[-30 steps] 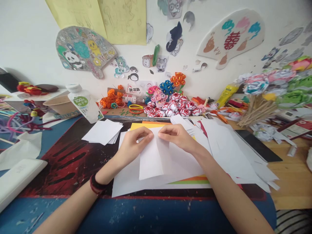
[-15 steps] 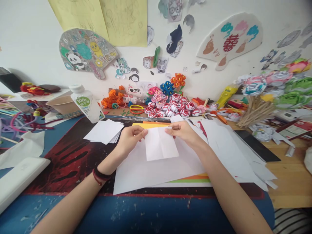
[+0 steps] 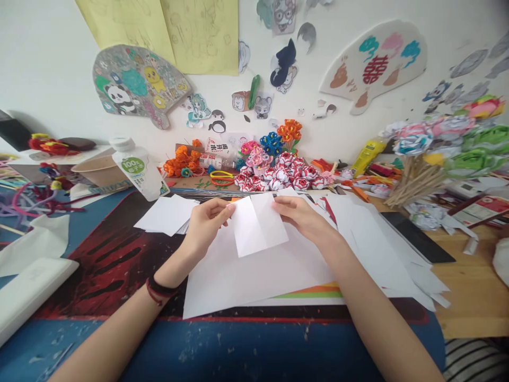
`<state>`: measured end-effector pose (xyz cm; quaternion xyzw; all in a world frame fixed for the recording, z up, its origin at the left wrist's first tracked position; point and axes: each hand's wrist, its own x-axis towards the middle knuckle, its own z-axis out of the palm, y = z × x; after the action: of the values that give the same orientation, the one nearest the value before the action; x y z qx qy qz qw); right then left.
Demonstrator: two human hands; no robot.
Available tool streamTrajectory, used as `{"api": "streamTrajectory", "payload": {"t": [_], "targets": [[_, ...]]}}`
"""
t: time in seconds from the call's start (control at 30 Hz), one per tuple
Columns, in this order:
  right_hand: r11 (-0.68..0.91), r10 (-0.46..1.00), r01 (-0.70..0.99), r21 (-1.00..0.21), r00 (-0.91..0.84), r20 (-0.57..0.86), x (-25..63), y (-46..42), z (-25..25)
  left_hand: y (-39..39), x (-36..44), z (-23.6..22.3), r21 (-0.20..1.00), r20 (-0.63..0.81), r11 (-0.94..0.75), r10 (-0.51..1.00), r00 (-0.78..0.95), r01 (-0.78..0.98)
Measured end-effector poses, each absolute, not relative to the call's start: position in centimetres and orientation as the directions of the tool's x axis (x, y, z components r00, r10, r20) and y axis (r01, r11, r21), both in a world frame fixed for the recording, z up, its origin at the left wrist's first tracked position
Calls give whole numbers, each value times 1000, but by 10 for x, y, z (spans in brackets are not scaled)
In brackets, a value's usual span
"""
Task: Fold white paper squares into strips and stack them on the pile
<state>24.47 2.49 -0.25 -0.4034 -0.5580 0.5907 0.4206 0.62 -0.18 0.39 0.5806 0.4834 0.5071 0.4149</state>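
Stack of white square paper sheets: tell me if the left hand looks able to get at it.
Probably yes: the stack lies close beside the left hand, with nothing visible on top. However, that hand holds a creased white paper square, so it would likely have to let go first.

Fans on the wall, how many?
2: the panda fan at upper left, beside the yellow sheets, and the white fan at upper right. No others show; neither looks hidden.
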Motion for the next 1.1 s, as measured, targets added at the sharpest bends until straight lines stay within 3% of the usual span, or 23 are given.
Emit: {"api": "streamTrajectory", "payload": {"t": [0.13,0.33,0.67,0.9,1.1], "targets": [[-86,912,-25,-996,-404,-69,241,21,-1,-2,7,6,968,204,-202,979,1,148],[-12,966,-35,-999,-260,-3,238,20,0,-3,10,2,976,127,-146,984,123,164],[152,979,32,-988,-144,146,243,25,-2,-2,6,3,958,178,-193,980,87,212],[128,977,-11,-992,-168,128,238,25,-3,-6,13,7,940,163,-220,962,221,262],[135,968,75,-988,-223,116,237,22,-1,-3,11,2,938,191,-217,974,118,271]]}}
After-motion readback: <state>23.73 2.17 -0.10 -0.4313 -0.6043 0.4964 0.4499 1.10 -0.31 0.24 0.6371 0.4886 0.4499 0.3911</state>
